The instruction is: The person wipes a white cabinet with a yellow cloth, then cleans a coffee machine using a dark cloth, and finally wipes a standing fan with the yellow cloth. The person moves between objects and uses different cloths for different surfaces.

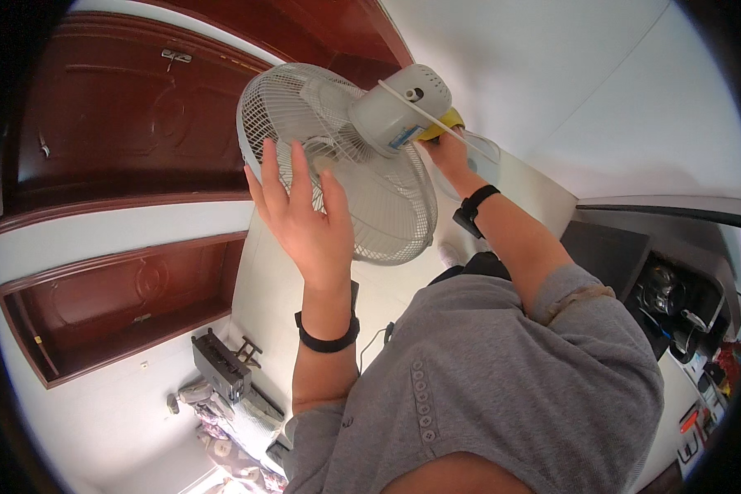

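A standing electric fan [395,185] with a pale wire guard is tilted in front of me, its motor housing [401,102] facing up and to the right. My right hand [447,154] closes around a yellow part [446,123] just below the housing; most of its fingers are hidden, and its exact nature is unclear. A white cord runs across the housing. My left hand [305,222] is raised with fingers spread over the guard's lower left; whether it touches the wires cannot be told. Beneath the right wrist shows a round pale base [485,163].
Dark red wooden doors [129,123] line the left wall, with a white wall [562,74] on the right. A black suitcase [222,364] and a small stool [249,352] stand at lower left. A dark cabinet [605,253] and a cluttered white tabletop [670,395] are on the right.
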A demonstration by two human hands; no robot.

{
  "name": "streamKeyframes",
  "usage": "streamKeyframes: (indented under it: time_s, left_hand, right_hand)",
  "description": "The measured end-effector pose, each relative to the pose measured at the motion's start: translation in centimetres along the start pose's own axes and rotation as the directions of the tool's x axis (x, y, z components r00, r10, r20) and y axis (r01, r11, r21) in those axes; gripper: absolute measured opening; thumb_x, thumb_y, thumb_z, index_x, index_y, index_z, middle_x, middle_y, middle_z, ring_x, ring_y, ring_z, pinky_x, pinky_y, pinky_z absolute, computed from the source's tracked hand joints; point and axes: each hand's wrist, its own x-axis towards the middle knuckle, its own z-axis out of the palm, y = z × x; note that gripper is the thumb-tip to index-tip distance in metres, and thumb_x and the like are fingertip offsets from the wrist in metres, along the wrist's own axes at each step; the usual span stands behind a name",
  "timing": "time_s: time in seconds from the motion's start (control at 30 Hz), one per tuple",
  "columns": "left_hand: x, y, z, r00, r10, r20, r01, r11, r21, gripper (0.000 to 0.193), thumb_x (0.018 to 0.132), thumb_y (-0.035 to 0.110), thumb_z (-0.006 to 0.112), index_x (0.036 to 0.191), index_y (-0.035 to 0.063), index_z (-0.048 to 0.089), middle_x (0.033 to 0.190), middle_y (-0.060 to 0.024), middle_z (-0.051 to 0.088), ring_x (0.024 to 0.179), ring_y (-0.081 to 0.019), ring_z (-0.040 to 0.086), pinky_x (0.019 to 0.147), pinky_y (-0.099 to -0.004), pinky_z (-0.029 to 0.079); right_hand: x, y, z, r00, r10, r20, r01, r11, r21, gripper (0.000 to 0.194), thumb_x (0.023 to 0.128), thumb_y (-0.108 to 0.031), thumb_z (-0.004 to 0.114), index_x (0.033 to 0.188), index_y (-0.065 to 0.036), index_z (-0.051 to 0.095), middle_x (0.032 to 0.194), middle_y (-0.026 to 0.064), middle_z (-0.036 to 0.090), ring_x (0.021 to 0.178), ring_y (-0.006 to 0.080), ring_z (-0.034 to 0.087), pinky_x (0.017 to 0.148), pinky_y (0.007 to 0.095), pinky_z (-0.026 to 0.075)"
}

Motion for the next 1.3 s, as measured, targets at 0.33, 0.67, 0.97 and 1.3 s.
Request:
streamKeyframes:
  time_s: [0.33,0.67,0.97,1.3]
  left_hand:
    - [-0.3,0.3,-0.2,1.0,-0.014,0.016,0.013,1.0,0.004,0.042,0.087,0.008,0.067,0.128,-0.0018,0.066,0.149,-0.0215,0.048,0.138,-0.0479,0.041,0.117,-0.06,0.029]
    - [-0.5,0.2,-0.7,0.998,-0.034,0.059,0.032,0.999,0.029,0.045,0.087,0.008,0.067,0.131,0.001,0.065,0.151,-0.0201,0.046,0.141,-0.0486,0.037,0.117,-0.0603,0.028]
    - [-0.7,-0.2,-0.4,0.999,-0.015,0.043,0.015,1.0,0.001,0.046,0.087,0.008,0.068,0.133,0.0038,0.065,0.153,-0.0175,0.046,0.142,-0.0488,0.036,0.117,-0.0614,0.029]
    - [-0.1,-0.3,0.1,1.0,-0.011,0.001,0.011,0.999,-0.049,0.045,0.085,0.006,0.069,0.13,0.0046,0.066,0.149,-0.0176,0.05,0.141,-0.0491,0.038,0.115,-0.0615,0.031]
  right_hand:
    - [-0.3,2.6,2.5,0.986,0.161,-0.04,-0.165,0.976,-0.14,0.048,0.083,-0.028,0.078,0.123,-0.007,0.062,0.113,0.0154,0.07,0.103,0.0365,0.066,0.089,0.0456,0.054]
    - [-0.3,5.7,1.2,0.846,0.509,0.159,-0.492,0.86,-0.135,0.029,0.086,-0.026,0.078,0.104,-0.004,0.07,0.098,0.0159,0.072,0.091,0.0336,0.069,0.078,0.0406,0.054]
    - [-2.5,0.4,-1.6,0.987,0.144,-0.072,-0.122,0.961,0.25,0.029,0.087,-0.019,0.076,0.11,-0.004,0.067,0.107,0.0113,0.071,0.101,0.0293,0.067,0.083,0.0381,0.053]
    - [-4.7,-7.2,-5.2,0.885,0.117,0.45,-0.315,0.862,0.397,0.037,0.09,-0.029,0.066,0.12,-0.008,0.067,0.107,0.015,0.072,0.1,0.0327,0.068,0.087,0.041,0.053]
